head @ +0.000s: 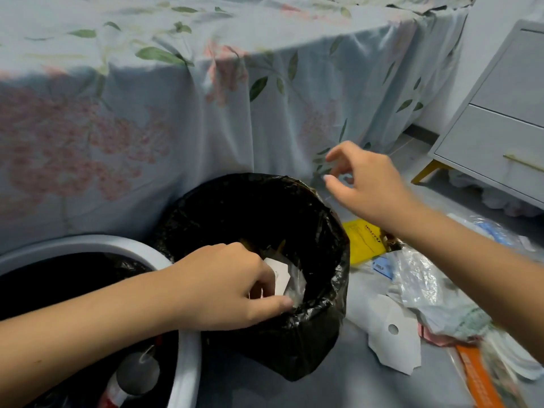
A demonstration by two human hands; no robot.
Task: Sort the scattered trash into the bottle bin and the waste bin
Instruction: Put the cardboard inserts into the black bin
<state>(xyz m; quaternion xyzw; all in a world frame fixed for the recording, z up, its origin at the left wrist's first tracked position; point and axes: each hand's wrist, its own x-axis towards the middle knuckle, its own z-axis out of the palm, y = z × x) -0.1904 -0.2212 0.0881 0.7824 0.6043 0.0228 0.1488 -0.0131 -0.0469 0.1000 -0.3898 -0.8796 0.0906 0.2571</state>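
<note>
**Left hand drops scraps into the waste bin; right hand goes back for more**

The bed (206,92), draped in a floral sheet, fills the background, with both bins on the floor in front of it. The white-rimmed bottle bin (182,363) sits at lower left with a bottle (129,378) lying inside. Just beside it stands the waste bin (323,290), lined with a black bag.

The step in hand looks like a deposit. The left hand (226,287) is over the waste bin's mouth, fingers curled around a white paper tag (278,276) and some clear plastic film (295,285); the tag's long axis runs roughly upright, tipped down into the bin.

The right hand (365,187) hovers above the floor, fingers loosely spread and apparently holding nothing.

The remaining trash lies on the floor to the right: crumpled plastic bags (421,281), a white card (391,340), a yellow packet (363,240), an orange wrapper (477,378). Next, probably, the left hand lets go while the right picks from that pile.
</note>
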